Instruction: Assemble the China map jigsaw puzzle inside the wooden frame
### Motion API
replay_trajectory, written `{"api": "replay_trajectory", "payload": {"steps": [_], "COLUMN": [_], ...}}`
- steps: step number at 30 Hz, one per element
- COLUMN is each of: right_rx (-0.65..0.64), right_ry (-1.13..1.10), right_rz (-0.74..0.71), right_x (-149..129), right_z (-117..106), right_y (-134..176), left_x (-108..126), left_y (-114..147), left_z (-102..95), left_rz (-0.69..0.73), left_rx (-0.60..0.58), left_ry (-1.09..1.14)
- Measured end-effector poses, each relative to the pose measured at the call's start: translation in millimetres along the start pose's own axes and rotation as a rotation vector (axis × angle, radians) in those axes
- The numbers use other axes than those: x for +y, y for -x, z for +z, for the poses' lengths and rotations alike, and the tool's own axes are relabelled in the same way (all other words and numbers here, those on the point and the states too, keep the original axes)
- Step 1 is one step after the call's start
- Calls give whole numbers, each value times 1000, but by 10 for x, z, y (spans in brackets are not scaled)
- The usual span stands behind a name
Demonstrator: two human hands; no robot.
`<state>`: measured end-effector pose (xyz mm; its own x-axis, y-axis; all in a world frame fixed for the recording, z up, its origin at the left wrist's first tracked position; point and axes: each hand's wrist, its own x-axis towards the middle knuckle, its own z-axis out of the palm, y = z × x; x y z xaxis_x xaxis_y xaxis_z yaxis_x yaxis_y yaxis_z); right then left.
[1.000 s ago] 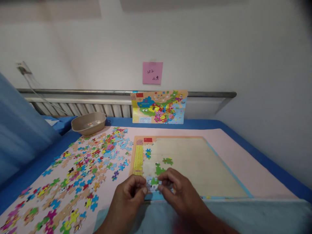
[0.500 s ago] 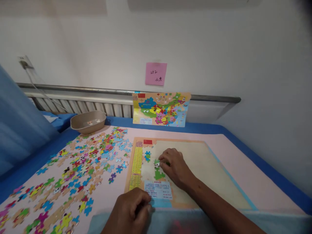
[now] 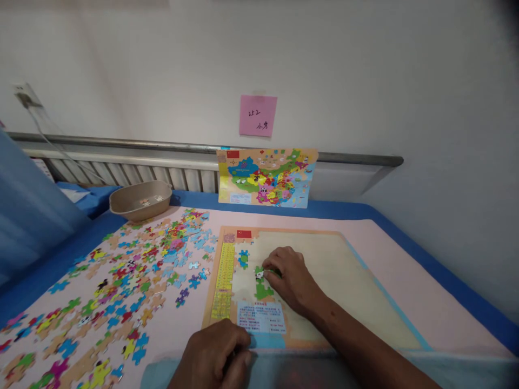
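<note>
Spreading across the pink mat (image 3: pixel 389 259), the puzzle board (image 3: pixel 324 281) lies with its long axis running left to right, its near edge just in front of the person, and almost all of its cream field is bare. Loose puzzle pieces (image 3: pixel 121 281) are scattered over the mat to the left of the board, with a tan bowl (image 3: pixel 140 200) at their far end and a reference map (image 3: pixel 266 177) propped against the wall beyond the board. The right hand (image 3: pixel 290 278) rests on the board's left part, fingertips pinched together on a small green piece (image 3: pixel 259 273), which sits just far of the larger green cluster (image 3: pixel 263 292) already seated there and near of a blue piece (image 3: pixel 244 258). So the piece lies at the fingertips' left, with its seat directly under the grip, and the right hand is much the nearer to it. The left hand (image 3: pixel 217 354) is curled at the board's near edge; whether it grips anything I cannot tell. Compared with half a second earlier, both hands stand almost unchanged; only the view has shifted slightly.
</note>
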<state>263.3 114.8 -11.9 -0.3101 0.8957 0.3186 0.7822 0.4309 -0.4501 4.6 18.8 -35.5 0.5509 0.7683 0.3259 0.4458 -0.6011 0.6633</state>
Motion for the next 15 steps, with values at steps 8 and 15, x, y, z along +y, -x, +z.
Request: {"api": "replay_trajectory", "payload": {"steps": [8,15], "right_rx": [-16,-19], "right_ry": [9,24], "right_rz": [18,21], "right_x": [-6,-4], "right_z": [-6,1], "right_y": [-5,-5], "left_x": [-14,-10], "left_y": [-2,6], "left_z": [0,6], "left_rz": [31,37], "left_rx": [-15,-6], "left_ry": [-11,-22]}}
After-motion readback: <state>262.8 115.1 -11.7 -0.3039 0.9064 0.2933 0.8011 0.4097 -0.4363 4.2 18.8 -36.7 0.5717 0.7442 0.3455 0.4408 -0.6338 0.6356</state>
